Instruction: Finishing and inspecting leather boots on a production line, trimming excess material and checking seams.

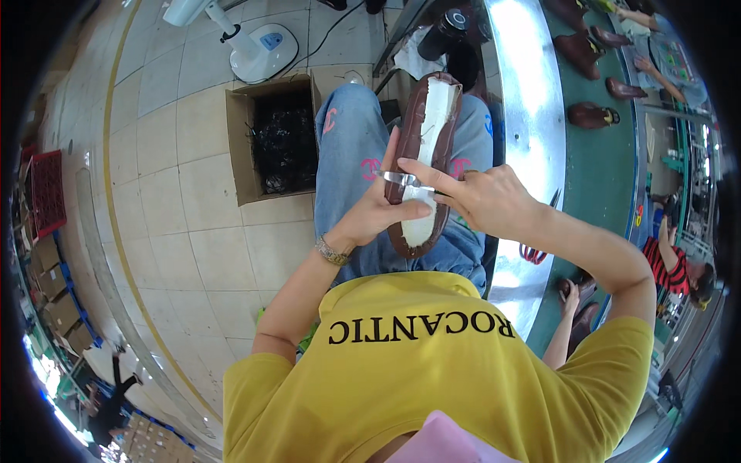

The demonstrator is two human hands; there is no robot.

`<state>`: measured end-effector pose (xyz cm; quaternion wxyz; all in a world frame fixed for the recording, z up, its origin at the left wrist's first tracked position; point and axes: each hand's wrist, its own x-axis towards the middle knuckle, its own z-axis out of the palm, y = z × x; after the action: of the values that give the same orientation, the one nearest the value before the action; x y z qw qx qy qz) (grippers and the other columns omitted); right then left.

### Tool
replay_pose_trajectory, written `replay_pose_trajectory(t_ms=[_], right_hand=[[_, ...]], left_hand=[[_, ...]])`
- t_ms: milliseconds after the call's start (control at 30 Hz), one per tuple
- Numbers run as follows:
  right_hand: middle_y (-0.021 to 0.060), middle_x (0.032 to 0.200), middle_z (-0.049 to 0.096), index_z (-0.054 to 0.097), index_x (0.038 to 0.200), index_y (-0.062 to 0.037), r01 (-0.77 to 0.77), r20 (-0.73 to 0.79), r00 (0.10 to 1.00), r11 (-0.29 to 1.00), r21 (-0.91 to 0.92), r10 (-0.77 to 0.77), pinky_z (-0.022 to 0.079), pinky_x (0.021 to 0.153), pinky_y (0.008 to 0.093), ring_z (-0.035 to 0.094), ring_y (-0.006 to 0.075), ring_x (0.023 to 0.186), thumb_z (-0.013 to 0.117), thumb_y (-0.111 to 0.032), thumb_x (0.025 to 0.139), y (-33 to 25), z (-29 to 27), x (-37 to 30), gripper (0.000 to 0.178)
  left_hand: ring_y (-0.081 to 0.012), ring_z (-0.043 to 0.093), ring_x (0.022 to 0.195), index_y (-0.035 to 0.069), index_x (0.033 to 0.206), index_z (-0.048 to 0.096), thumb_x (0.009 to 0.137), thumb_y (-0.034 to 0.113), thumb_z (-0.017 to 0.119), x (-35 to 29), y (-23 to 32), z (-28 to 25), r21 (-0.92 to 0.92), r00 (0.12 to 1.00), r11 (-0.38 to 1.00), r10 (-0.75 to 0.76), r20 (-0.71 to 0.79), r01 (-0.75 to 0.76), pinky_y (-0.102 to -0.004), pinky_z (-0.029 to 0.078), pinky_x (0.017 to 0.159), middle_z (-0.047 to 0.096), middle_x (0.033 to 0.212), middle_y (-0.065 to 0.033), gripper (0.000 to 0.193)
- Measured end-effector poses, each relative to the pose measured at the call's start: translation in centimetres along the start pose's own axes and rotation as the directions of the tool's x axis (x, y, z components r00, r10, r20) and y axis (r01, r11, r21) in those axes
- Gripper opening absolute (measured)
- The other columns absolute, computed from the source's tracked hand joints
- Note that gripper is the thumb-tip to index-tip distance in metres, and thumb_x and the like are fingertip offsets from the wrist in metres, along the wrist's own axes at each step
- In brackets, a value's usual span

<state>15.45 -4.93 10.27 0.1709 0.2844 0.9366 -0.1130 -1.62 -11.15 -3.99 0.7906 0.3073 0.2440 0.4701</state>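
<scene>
Over my lap, a brown leather shoe (415,147) is held sole side up. Its edges are folded in around a long white insole (438,108). My left hand (377,214) grips the shoe's near half from the left, thumb lying across the white part. Across the shoe's middle lies a thin shiny strip (404,179), clear or silvery; its exact kind cannot be made out. On the right side, my right hand (494,202) holds the strip's right end between bent fingers, while its index finger reaches over the shoe's brown edge.
A cardboard box (236,147) with dark scraps stands on the tiled floor at left. To the right runs a shiny metal bench edge (532,139), with red-handled scissors (532,253) on it. Beyond, a green conveyor (590,170) carries several brown shoes (593,116). Other people work there.
</scene>
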Motion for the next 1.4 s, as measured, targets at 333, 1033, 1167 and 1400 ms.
replay_pose_trajectory(t_ms=[333,1033,1167,1400], right_hand=[[0.0047,0.052,0.054,0.028,0.154,-0.0275,0.014,0.006,1.000,0.997,0.071,-0.015,0.042,0.035,0.0319,0.056,0.0187,0.042,0.061,-0.006,0.077,-1.3,1.4,-1.5,0.086],[0.0129,0.077,0.063,0.047,0.143,-0.0355,-0.767,-0.230,0.432,0.489,0.415,0.872,0.047,0.057,0.0403,0.064,0.0280,0.066,0.066,-0.037,0.090,11.2,17.4,-11.5,0.056],[0.0176,0.103,0.062,0.049,0.141,-0.0374,-0.834,-0.219,0.435,0.482,0.267,0.873,0.051,0.076,0.0415,0.062,0.0297,0.094,0.068,-0.032,0.090,12.3,21.1,-13.3,0.055],[0.0157,0.136,0.054,0.044,0.145,-0.0076,0.039,-0.459,0.558,0.531,0.847,0.691,0.038,0.106,0.0376,0.051,0.0272,0.126,0.068,-0.017,0.089,7.7,14.5,-6.2,0.062]], left_hand=[[-0.0173,0.028,0.141,0.018,0.155,-0.018,0.066,-0.001,0.085,-0.3,1.5,-0.2,0.058,0.938,0.937,-0.340,-0.062,0.344,-0.0352,0.032,0.113,0.017,0.160,-0.0085,0.137],[-0.0224,0.030,0.142,0.014,0.157,-0.004,0.063,0.013,0.091,3.8,3.7,0.9,0.589,0.997,0.808,-0.064,0.040,0.029,-0.0348,0.028,0.114,0.023,0.157,-0.0116,0.133],[-0.0241,0.032,0.142,0.017,0.155,-0.014,0.059,0.010,0.092,4.6,1.6,-0.8,0.680,0.986,0.720,0.034,0.163,-0.137,-0.0367,0.027,0.116,0.020,0.159,-0.0156,0.144],[-0.0238,0.023,0.146,0.017,0.156,-0.012,0.059,0.008,0.091,3.0,-2.8,-0.9,0.708,0.993,0.703,-0.022,0.117,-0.067,-0.0387,0.022,0.119,0.015,0.161,-0.0172,0.142]])
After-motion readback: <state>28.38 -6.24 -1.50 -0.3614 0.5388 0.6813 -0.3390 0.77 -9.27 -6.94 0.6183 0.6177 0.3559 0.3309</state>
